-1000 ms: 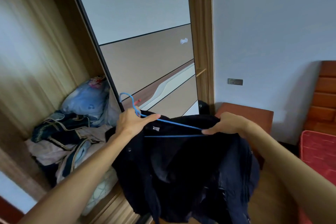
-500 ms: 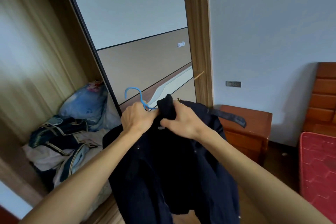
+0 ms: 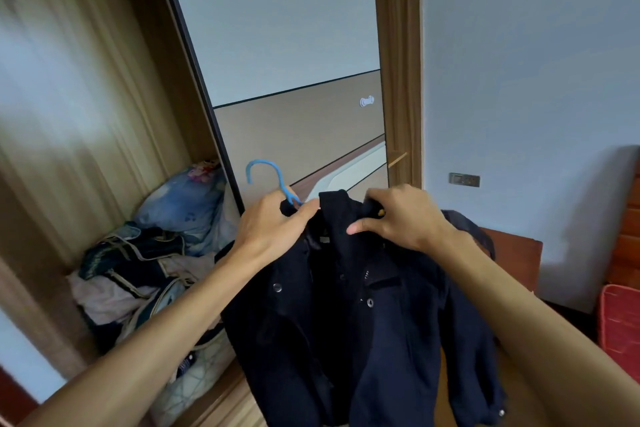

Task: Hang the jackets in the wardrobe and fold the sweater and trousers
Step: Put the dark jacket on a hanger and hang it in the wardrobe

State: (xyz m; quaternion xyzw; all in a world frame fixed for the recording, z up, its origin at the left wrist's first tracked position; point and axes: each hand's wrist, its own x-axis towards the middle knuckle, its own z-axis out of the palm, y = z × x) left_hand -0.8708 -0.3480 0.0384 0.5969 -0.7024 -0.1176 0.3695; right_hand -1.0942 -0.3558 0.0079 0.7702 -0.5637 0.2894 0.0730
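dark jacket (image 3: pixel 346 322) hangs from both hands, in front of the wardrobe (image 3: pixel 86 114) door edge. left hand (image 3: pixel 273 232) curled round the neck of the blue hanger (image 3: pixel 263 172) and the collar by it; hook stands up above the knuckles. right hand (image 3: pixel 401 218) just beside, fingers pinching the collar's other side. jacket body droops below and between the forearms. heap of clothes (image 3: pixel 138 274) on the wardrobe shelf, left of the jacket.
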